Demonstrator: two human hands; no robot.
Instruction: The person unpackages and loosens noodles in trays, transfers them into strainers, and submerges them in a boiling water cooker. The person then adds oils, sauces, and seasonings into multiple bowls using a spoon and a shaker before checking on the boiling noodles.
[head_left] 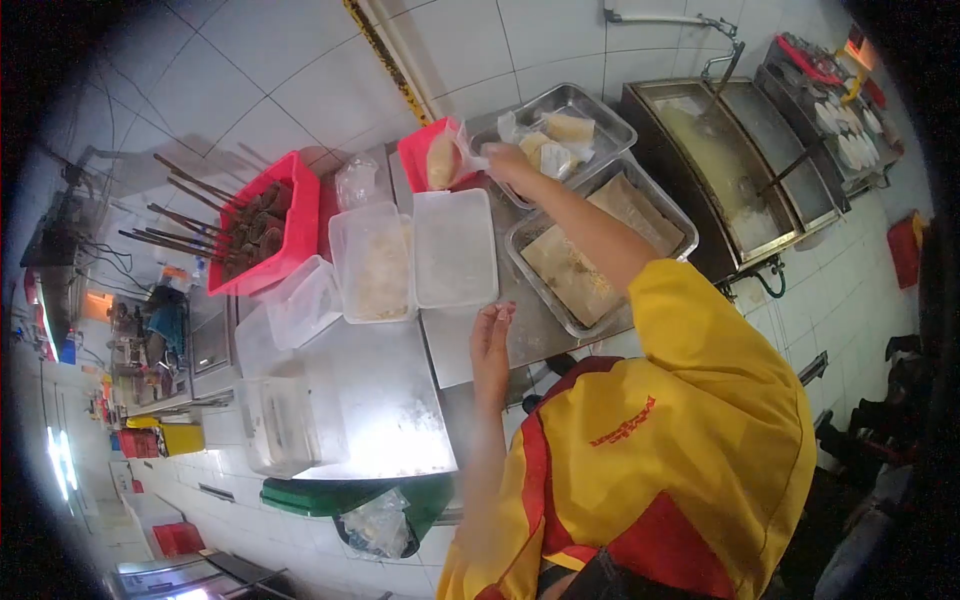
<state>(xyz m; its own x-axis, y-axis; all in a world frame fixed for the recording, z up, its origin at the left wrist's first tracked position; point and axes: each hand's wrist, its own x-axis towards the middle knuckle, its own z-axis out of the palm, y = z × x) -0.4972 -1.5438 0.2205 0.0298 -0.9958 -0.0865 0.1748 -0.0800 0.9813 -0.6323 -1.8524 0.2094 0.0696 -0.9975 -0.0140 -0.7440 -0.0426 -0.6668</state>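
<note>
At the back of the counter, my right hand (508,165) is closed on the edge of a clear plastic bag (468,150). The bag is next to a tan, lumpy food packet (441,162) in a small pink basket (412,150). Lower down, my left hand (490,335) hangs in front of a white lidded plastic container (455,250). Its fingers are curled together, with pale bits at the tips; whatever they hold is too small to make out. Beneath my right forearm sits a metal tray (515,245) with brown sheets (570,275) in it.
Behind it, another metal tray (625,135) holds pale blocks and wrappers. To the left are a tub with pale contents (385,270), a clear tub (305,305) and a red crate (307,220) of long-handled strainers. Liquid-filled basins (715,165) stand right. A green bin (435,495) is below the counter.
</note>
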